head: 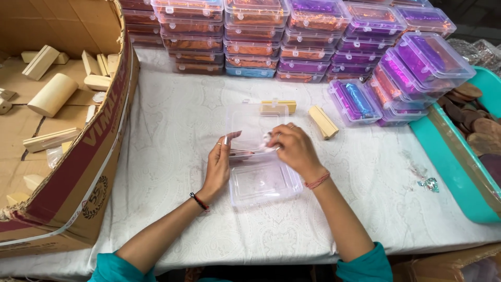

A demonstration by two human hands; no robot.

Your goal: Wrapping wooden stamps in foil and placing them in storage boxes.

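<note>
A white patterned cloth [172,130] covered the counter [292,235] from edge to edge. At the far left stood a big cardboard carton [99,172], open on top, with pale wooden blocks [52,94] lying loose inside it. Along the back ran stacks of lidded clear boxes [250,42], orange-filled at the left and purple-filled at the right, the right-hand stack leaning over. A teal tray [449,172] at the right edge held brown round discs [480,125].

In the middle, close in front of the person, lay an open clear plastic box [263,180], its lid [250,122] hinged back and lying flat behind it. Both hands met just above the hinge line. The left hand [219,167], a black band at its wrist, had its grip pinched on the left end of a small sheet of shiny pinkish foil [241,151]. The right hand [295,149], a red thread at its wrist, was curled over the right end of the same foil, fingers closed on it. The foil therefore sat between the two hands, over the box's back edge.

Behind the lid lay a yellow-edged wooden block [279,106], and another wooden block [323,122] lay just to the right. A single purple-filled box [355,102] sat beside that. A small foil scrap [429,183] lay near the tray.
</note>
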